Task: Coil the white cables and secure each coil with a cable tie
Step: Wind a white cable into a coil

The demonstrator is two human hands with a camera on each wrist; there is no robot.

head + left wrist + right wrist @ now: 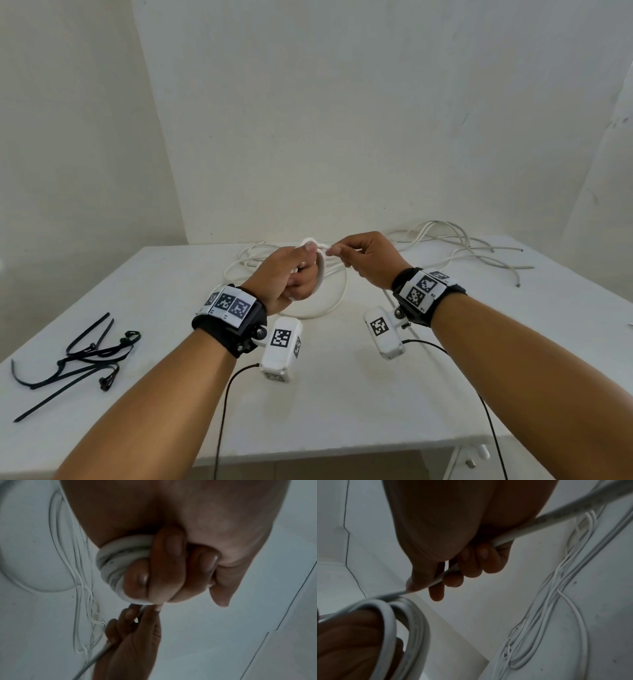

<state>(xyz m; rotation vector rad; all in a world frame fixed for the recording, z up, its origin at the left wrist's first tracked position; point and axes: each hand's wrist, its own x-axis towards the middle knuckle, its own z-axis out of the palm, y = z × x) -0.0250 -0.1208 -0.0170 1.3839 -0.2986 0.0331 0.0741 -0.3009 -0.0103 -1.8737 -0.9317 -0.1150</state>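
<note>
My left hand (298, 274) is curled round a small coil of white cable (320, 270), held above the table's middle. In the left wrist view the coil (113, 561) shows several turns under my curled fingers (166, 563). Just to its right, my right hand (363, 257) pinches the free run of the same cable (530, 520) between thumb and fingers; the cable passes through the hand toward the coil (412, 628). The rest of that cable lies in a loose loop (329, 305) on the table beneath both hands.
More loose white cables (479, 250) sprawl across the far right of the white table (342, 394). A pile of black cable ties (85, 356) lies at the left near the front edge. Walls stand close behind and to the left.
</note>
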